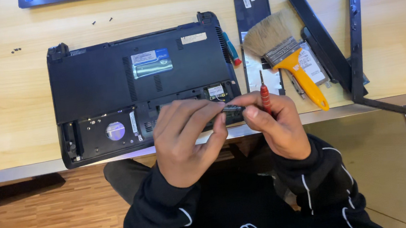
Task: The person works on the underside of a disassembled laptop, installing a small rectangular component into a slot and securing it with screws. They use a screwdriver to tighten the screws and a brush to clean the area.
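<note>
Between my two hands, just over the near edge of the upturned laptop point(137, 85), sits a small dark part point(232, 109). From the head camera, its long axis runs left to right, so each end points straight into a hand. My left hand point(185, 137) pinches its left end with thumb and fingertips closed on it; my right hand point(275, 125) grips its right end, and the same hand also keeps a red screwdriver point(264, 94) tucked upright against the fingers, tip pointing away from me. Both hands are drawn close together, touching the part from opposite sides, neither one nearer than the other. I think the part is a slim memory card or a bracket, though the fingers cover too much to be sure. It hovers right above the open bay at the laptop's front right corner. Off to the right on the wooden table point(10, 96) lie a wide paintbrush with a yellow handle point(286, 53), a drive point(312, 67) under it, and a black cover panel point(250, 2), all well apart from my hands.
</note>
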